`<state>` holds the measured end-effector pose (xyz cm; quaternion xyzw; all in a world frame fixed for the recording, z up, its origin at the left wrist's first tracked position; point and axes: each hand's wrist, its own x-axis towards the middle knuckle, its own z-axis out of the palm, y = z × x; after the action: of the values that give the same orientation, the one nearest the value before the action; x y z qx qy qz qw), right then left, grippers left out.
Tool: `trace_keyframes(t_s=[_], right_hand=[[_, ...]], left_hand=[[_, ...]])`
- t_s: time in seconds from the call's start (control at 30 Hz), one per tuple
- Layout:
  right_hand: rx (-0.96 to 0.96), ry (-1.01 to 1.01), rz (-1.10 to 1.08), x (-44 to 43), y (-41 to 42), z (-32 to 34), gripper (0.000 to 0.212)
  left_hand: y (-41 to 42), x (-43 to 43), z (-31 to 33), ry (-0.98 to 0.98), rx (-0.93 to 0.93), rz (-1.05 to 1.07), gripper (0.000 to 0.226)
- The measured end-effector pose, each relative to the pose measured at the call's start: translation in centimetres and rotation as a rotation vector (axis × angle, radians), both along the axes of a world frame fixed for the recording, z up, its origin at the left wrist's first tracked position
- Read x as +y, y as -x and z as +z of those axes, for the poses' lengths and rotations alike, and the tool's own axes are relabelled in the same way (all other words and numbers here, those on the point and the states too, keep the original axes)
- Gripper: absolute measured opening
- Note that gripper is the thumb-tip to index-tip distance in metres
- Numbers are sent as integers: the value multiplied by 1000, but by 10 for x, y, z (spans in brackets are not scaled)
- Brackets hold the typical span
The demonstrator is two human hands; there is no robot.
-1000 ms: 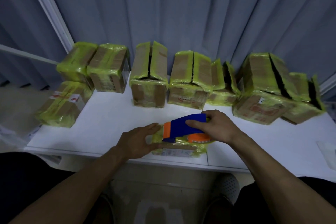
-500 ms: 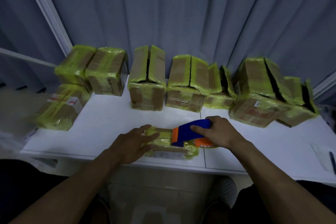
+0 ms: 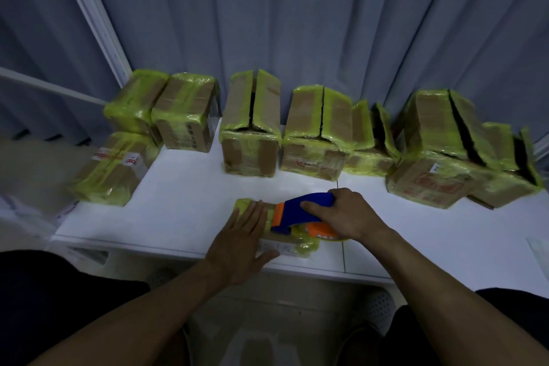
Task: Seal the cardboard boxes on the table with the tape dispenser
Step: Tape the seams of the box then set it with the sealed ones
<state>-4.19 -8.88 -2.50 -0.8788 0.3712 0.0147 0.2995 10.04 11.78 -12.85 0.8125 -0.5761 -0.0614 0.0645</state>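
A small flat cardboard box [image 3: 292,242] wrapped in yellow-green tape lies near the front edge of the white table [image 3: 184,202]. My left hand [image 3: 242,236] lies flat on the box's left part, fingers straight, thumb along its front side. My right hand [image 3: 346,214] grips the blue and orange tape dispenser [image 3: 297,212], which sits on top of the box towards its right end. An orange tape roll [image 3: 323,230] shows under my right hand.
Several taped cardboard boxes line the back of the table against a grey curtain; some, such as the box [image 3: 252,125] and the box [image 3: 445,145], have open top flaps. Closed taped boxes [image 3: 116,166] stand at the left. A white paper [image 3: 539,251] lies at the right edge.
My left hand has slid from the box's left side onto its top and now lies flat. The dispenser stays at the box's right end.
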Motion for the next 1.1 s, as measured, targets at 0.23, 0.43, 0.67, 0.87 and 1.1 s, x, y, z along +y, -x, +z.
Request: trace_keyframes(t_s=[0.23, 0.43, 0.67, 0.87, 1.1], right_hand=[[-18, -113, -44, -5, 11, 6, 47], [-25, -88, -29, -3, 22, 10, 52], [-56, -81, -76, -12, 43, 18, 49], [-2, -109, -71, -7, 34, 6, 57], [19, -61, 83, 23, 0, -7, 77]], left_hand=[[-9, -2, -3, -65, -37, -16, 70], [-11, -4, -4, -61, -54, -62, 66], [-12, -7, -3, 0, -121, -94, 63], [-23, 1, -1, 2, -163, -129, 76], [-45, 24, 10, -30, -68, -21, 77]])
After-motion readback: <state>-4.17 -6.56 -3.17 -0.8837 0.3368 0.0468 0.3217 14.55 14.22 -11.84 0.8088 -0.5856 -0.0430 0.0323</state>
